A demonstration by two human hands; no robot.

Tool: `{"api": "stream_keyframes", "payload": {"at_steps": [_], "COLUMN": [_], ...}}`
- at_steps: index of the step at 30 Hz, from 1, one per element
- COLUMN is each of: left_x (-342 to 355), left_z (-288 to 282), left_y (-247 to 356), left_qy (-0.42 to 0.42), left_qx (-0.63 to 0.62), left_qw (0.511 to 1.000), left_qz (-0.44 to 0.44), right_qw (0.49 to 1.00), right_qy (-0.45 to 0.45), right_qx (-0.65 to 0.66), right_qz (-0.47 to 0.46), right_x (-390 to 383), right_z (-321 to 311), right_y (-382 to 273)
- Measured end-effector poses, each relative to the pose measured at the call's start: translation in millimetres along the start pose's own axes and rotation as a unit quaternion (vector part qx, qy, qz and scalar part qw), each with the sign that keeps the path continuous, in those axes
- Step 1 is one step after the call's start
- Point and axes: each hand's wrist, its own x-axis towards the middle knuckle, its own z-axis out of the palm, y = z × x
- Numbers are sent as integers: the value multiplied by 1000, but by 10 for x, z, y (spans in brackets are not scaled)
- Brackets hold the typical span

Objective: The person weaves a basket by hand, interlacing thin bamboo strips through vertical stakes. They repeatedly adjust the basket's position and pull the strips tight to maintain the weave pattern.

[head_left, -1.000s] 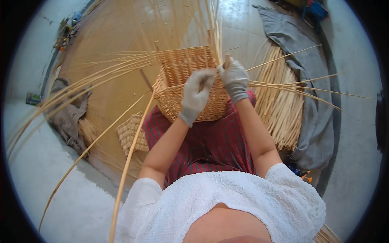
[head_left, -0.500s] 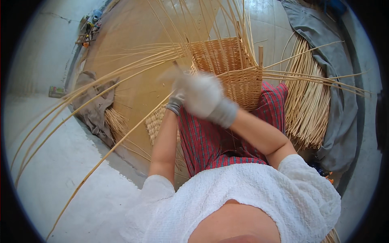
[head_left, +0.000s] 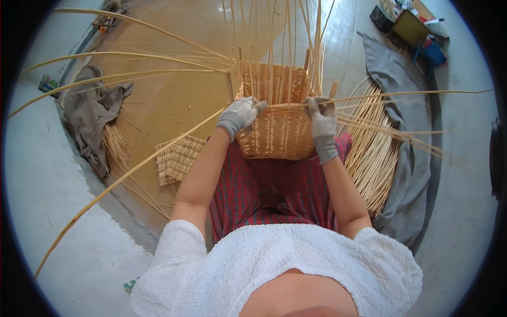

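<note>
A woven wicker basket (head_left: 280, 134) rests on my knees, its opening facing up and away from me. Long uncut canes stand up from its far part and fan out to both sides. At the near left corner my left hand (head_left: 240, 113), in a grey-white glove, is closed on the rim. A thick cane (head_left: 134, 166) runs from beside that hand down toward the lower left. My gloved right hand (head_left: 322, 124) grips the near right corner, thumb on the inner side. The fingers of both hands are partly hidden behind the basket wall. Short wooden stakes (head_left: 332, 90) stick up at the corners.
On my right a bundle of peeled canes (head_left: 372, 153) lies on a grey cloth (head_left: 409, 169). To the left are woven panels (head_left: 179, 158), another grey cloth (head_left: 90, 116) and a smaller cane bundle (head_left: 116, 142). A dark open box (head_left: 409, 29) with tools stands far right.
My right hand has moved from beside the left hand to the basket's right corner. The basket has turned to face me squarely and shifted slightly left, and the side canes have swung.
</note>
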Motion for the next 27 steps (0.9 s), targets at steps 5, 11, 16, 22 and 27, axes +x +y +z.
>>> {"api": "stream_keyframes", "payload": {"at_steps": [5,11,16,22,27], "left_x": [66,9,167,315,116], "left_z": [87,80,171,243,438], "left_y": [151,108,-80,260,329], "left_qy": [23,24,98,228,410], "left_qx": [-12,-41,-145,-26,-248], "left_qw": [998,996,984,973,803], "left_qz": [-60,-74,30,6,354], "right_qw": [873,954,983,961,997], "right_qy": [-153,-197,-59,-195,71], "right_qx": [-323,19,120,189,-32], "right_qz": [-332,-224,-123,-58,26], "right_x": [681,390,-244,-542,-34], "right_z": [903,646,27,232,-331], "right_y": [-402,-123,165,-119,-482]}}
